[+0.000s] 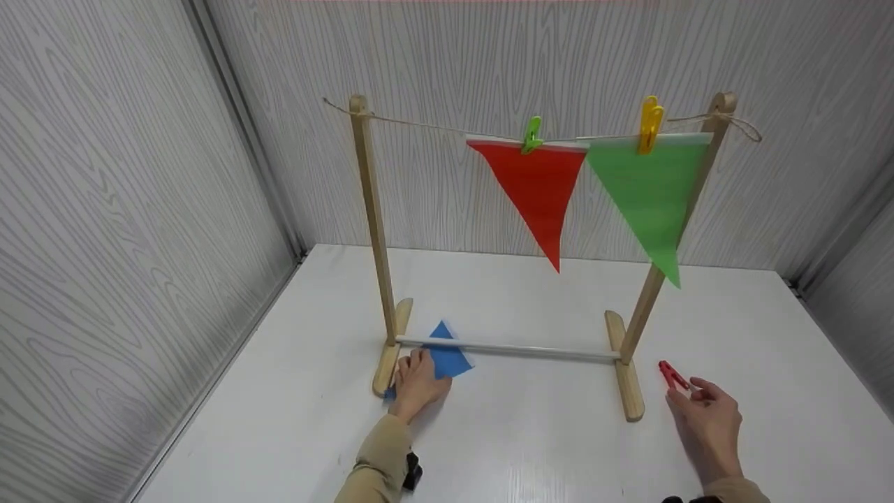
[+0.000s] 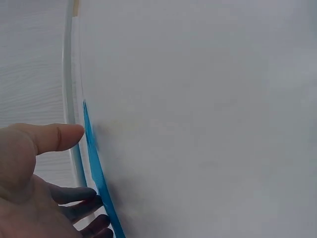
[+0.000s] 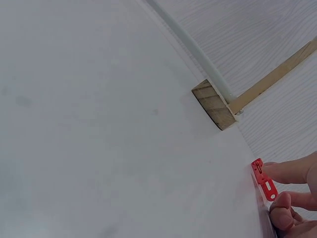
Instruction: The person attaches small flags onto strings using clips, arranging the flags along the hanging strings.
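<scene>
A blue triangular pennant (image 1: 450, 360) lies flat on the table, partly beneath the stand's white crossbar. My left hand (image 1: 419, 384) rests on its left part, covering some of it. In the left wrist view, the thumb and loosely bent fingers are spread apart along the blue cloth (image 2: 96, 163). To the right of the stand, my right hand (image 1: 709, 416) pinches a red clothespin (image 1: 670, 374) by its handle ends, close over the table. The right wrist view has the clothespin (image 3: 262, 178) between thumb and finger.
A wooden stand (image 1: 377, 237) holds a string between two posts. From it hang a red pennant (image 1: 541, 188) with a green clothespin (image 1: 532, 133) and a green pennant (image 1: 653, 195) with yellow clothespins (image 1: 649, 126). The white crossbar (image 1: 517, 348) runs low between the feet.
</scene>
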Demonstrator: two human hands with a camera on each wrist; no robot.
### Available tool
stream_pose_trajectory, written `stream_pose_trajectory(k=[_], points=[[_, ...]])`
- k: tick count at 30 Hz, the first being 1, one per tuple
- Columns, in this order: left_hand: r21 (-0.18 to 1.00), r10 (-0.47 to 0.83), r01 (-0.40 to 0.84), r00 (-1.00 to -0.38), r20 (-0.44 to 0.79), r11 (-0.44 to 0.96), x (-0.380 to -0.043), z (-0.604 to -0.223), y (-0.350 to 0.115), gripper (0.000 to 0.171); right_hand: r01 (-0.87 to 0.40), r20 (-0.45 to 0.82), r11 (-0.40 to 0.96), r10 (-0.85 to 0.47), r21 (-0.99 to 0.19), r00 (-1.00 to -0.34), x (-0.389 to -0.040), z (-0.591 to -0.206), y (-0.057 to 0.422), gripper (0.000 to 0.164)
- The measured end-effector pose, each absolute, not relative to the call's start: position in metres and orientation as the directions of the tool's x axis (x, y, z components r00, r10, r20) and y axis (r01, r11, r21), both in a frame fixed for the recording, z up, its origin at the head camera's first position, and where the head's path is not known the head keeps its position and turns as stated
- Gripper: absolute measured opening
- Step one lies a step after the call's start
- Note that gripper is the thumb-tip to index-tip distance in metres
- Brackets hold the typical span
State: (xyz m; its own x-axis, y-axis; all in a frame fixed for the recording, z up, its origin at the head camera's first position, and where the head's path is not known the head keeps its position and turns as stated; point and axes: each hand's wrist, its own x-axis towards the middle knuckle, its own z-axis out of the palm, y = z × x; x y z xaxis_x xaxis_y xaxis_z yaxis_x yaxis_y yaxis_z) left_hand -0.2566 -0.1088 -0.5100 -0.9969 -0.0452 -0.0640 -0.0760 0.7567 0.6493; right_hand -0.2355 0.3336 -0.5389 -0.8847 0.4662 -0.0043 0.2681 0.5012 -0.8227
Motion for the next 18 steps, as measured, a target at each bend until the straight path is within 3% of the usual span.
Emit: stream_pose_trajectory(k=[10, 18], points=[[0.574, -0.065, -0.045, -0.998, 0.013, 0.818, -0.2620, -0.5144, -0.1050, 0.057, 0.287, -0.042, 0.489, 0.453, -0.824, -0.891, -0.2347, -0.5389, 0.3336, 0.055], [0.447, -0.051, -0.025, -0.998, 0.047, 0.894, -0.2627, -0.5137, -0.1002, 0.046, 0.284, -0.041, 0.486, 0.452, -0.826, -0.891, -0.2348, -0.5384, 0.3338, 0.055]])
